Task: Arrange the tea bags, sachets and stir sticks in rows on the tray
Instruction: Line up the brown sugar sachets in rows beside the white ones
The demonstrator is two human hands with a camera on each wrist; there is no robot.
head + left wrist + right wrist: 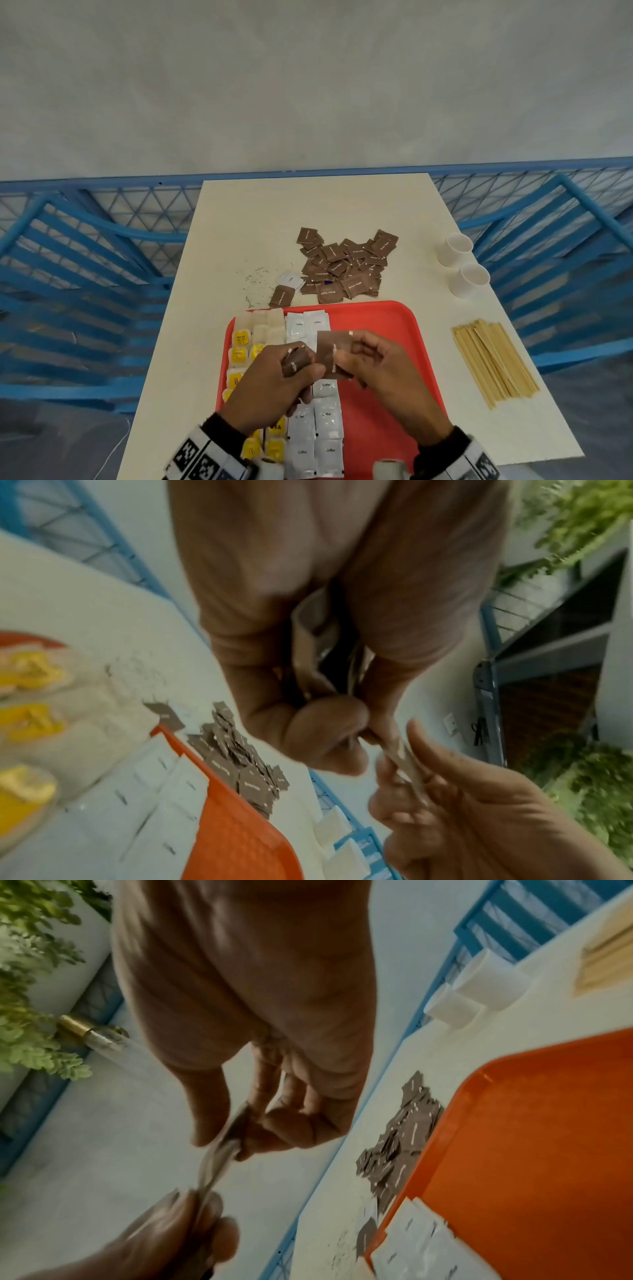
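Sachet: we hold one brown sachet [328,353] above the red tray [383,318].
Right hand [383,373]: grip pinching that sachet.
Left hand [274,387]: grip closed round more brown sachets [294,364].
Counter [239,240]: brown pile [342,267], stir sticks [493,363].

We see a pale cream surface [318,209] running toward twelve o'clock, where it meets a plain light grey wall [308,78]. A blue rail with lattice mesh [144,202] crosses behind it. At nine and three o'clock stand blue slatted chairs [78,274]. From the wrist views we make out green leafy plants [582,520] and a dark window frame [561,631]. The light is soft and even.
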